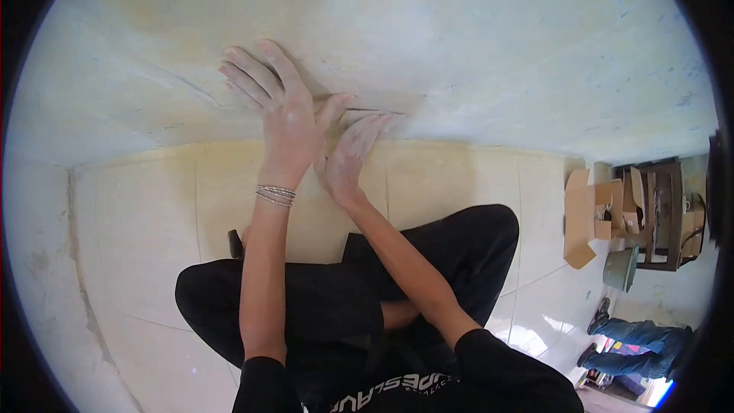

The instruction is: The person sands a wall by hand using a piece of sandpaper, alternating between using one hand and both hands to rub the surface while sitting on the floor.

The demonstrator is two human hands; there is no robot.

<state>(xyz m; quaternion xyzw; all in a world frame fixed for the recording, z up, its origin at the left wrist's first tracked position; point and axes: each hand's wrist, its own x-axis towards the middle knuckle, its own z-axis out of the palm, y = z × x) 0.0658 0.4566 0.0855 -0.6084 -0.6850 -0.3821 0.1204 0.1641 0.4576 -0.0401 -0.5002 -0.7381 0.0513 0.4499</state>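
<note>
Beyond the black trousers (321,294), the wall (497,46) is pale green with yellowish patches and blue flecks; around them, the tiles (436,176) are cream. To their right: brown boxes (579,218), a grey-green bucket (621,269), blue jeans (642,333).

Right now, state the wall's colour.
The wall is pale bluish-green with yellowish patches, shown in the head view.

view: head-worn | facing: forward-down | near: wall (489,53) | below: tiled floor (432,180) | field: wide, round-edged
</note>
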